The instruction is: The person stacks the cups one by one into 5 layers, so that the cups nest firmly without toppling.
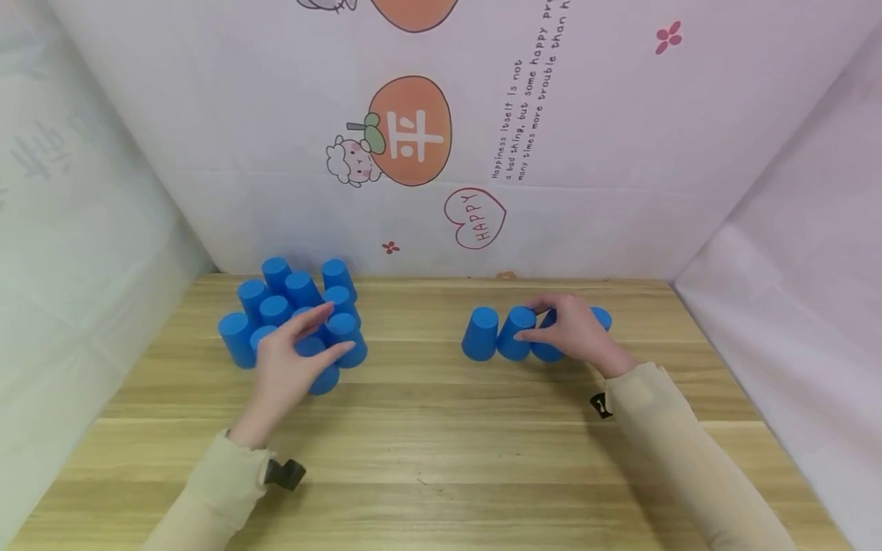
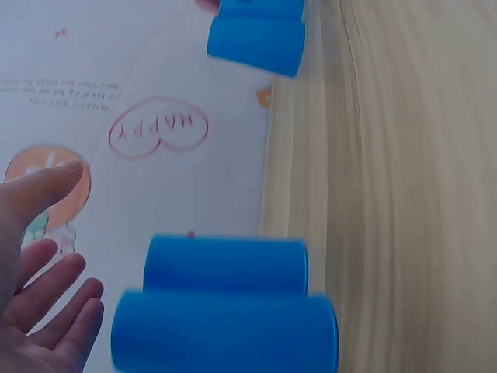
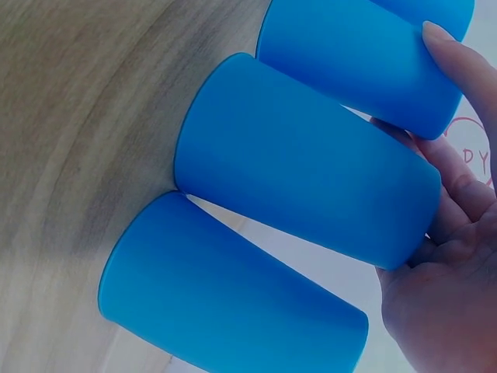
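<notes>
Blue cups stand upside down on the table. My right hand point(image 1: 575, 329) pinches one blue cup point(image 1: 513, 343) near its top, thumb in front and fingers behind. That cup stands in a row, with another cup point(image 1: 479, 334) on its left and more under the hand, partly hidden. In the right wrist view the thumb lies against the held cup point(image 3: 365, 66), and a neighbouring cup point(image 3: 303, 163) is beside the palm. Over a cluster of cups my left hand point(image 1: 289, 363) hovers with thumb and fingers spread, nearest the cup at the cluster's right point(image 1: 347, 344). Nothing is between its fingers point(image 2: 46, 190).
The cluster holds several more cups, among them one at the left edge point(image 1: 237, 340) and one at the back right point(image 1: 338, 279). A printed white cloth point(image 1: 586, 153) hangs behind the wooden table point(image 1: 441, 444) and along both sides.
</notes>
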Action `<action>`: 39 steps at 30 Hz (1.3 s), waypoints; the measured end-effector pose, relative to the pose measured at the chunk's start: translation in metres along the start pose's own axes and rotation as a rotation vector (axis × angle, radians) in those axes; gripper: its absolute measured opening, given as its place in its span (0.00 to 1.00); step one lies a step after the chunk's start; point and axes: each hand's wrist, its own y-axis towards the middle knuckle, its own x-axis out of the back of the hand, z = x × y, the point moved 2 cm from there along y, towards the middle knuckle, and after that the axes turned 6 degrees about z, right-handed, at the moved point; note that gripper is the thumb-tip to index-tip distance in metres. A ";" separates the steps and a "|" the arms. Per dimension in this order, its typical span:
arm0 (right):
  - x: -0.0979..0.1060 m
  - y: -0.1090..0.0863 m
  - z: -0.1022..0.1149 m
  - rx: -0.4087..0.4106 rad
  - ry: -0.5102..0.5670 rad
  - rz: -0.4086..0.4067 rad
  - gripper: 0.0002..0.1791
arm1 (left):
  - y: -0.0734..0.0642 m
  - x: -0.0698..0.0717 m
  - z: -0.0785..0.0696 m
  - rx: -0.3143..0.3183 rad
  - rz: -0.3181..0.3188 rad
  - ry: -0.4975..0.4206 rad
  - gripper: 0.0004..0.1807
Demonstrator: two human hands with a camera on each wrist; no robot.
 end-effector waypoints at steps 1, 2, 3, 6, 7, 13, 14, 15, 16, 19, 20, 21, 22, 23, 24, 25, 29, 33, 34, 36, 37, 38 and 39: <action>0.000 0.000 0.000 -0.004 -0.001 0.000 0.29 | -0.003 0.006 0.003 0.008 -0.013 0.008 0.34; 0.000 0.000 0.001 -0.005 -0.002 0.001 0.29 | -0.006 0.012 0.006 0.020 -0.025 0.014 0.34; 0.001 0.000 0.001 -0.007 -0.005 0.003 0.29 | -0.009 0.016 0.008 0.032 -0.032 0.015 0.34; 0.001 0.000 0.002 -0.010 -0.007 0.008 0.29 | -0.017 0.025 0.014 0.069 -0.028 0.025 0.34; 0.000 0.000 0.002 -0.011 -0.008 0.011 0.29 | -0.019 0.027 0.015 0.084 -0.022 0.028 0.35; -0.001 0.000 0.003 -0.015 -0.008 0.020 0.28 | -0.028 0.026 0.022 0.163 0.035 0.022 0.39; -0.001 0.000 0.003 -0.017 -0.007 0.020 0.28 | -0.029 0.025 0.023 0.172 0.041 0.019 0.39; -0.001 0.000 0.003 -0.018 -0.007 0.020 0.28 | -0.029 0.024 0.025 0.179 0.044 0.021 0.39; -0.001 0.000 0.003 -0.020 -0.006 0.021 0.28 | -0.029 0.023 0.026 0.183 0.046 0.018 0.39; -0.001 0.000 0.004 -0.017 -0.004 0.022 0.28 | -0.029 0.022 0.030 0.210 0.046 0.010 0.36; -0.001 0.000 0.004 -0.016 -0.003 0.021 0.28 | -0.029 0.022 0.031 0.221 0.047 0.005 0.36; -0.001 0.000 0.004 -0.015 -0.003 0.021 0.28 | -0.029 0.023 0.032 0.233 0.048 0.003 0.35; -0.001 0.000 0.004 -0.012 -0.004 0.023 0.28 | -0.029 0.023 0.032 0.243 0.052 0.000 0.35; -0.001 0.000 0.004 -0.010 -0.005 0.025 0.28 | -0.029 0.024 0.032 0.256 0.057 0.000 0.35; 0.000 0.000 0.004 -0.007 -0.013 0.028 0.29 | -0.029 0.024 0.033 0.266 0.064 -0.001 0.35; 0.000 0.001 0.004 -0.006 -0.024 0.034 0.31 | -0.028 0.025 0.033 0.274 0.072 0.000 0.36; 0.004 0.001 0.007 -0.005 -0.059 0.048 0.43 | -0.027 0.027 0.034 0.287 0.104 0.007 0.38; 0.010 0.005 0.026 0.024 -0.021 0.016 0.47 | -0.025 0.029 0.037 0.282 0.124 0.010 0.37; 0.010 0.006 0.033 0.042 -0.004 0.002 0.46 | -0.025 0.029 0.037 0.280 0.127 0.009 0.37; 0.007 0.010 0.048 0.093 0.026 -0.026 0.44 | -0.023 0.030 0.039 0.275 0.133 0.001 0.36; 0.004 0.012 0.055 0.122 0.051 -0.034 0.43 | -0.023 0.030 0.039 0.272 0.137 -0.003 0.36; -0.002 0.014 0.063 0.148 0.073 -0.033 0.42 | -0.022 0.030 0.039 0.272 0.141 -0.007 0.37; -0.008 0.016 0.069 0.167 0.094 -0.033 0.41 | -0.022 0.030 0.040 0.272 0.147 -0.009 0.37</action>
